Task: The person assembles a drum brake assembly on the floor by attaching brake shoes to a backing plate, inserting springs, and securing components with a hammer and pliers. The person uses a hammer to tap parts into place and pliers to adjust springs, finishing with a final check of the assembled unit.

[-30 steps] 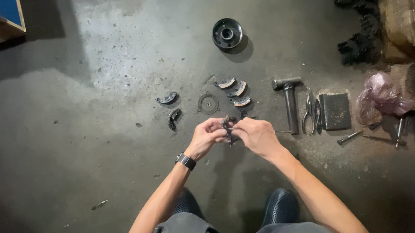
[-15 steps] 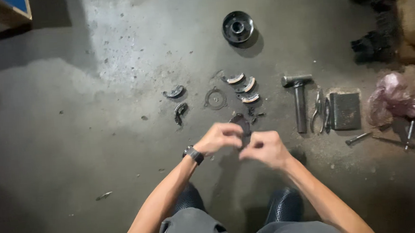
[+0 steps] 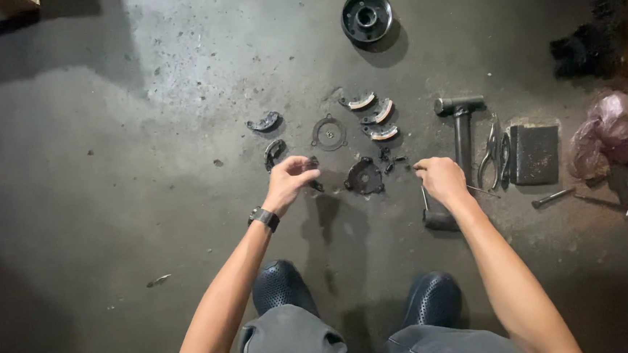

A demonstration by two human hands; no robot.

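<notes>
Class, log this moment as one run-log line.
left hand: pinching small dark part | right hand: on thin tool | floor: curved shoes, hammer, pliers

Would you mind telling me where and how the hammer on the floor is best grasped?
Probably mid-shaft on the hammer, coming from above: it lies flat with its head away from the person, and pliers crowd its right, so the right hand beside it is better placed.

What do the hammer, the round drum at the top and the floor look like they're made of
The hammer looks all metal: grey, dull, head and shaft one tone. The round drum seems dark steel or cast iron, with a faint sheen on its rim and hub. The floor looks like bare concrete, grey, stained and pitted. The right hand rests beside the hammer.
</notes>
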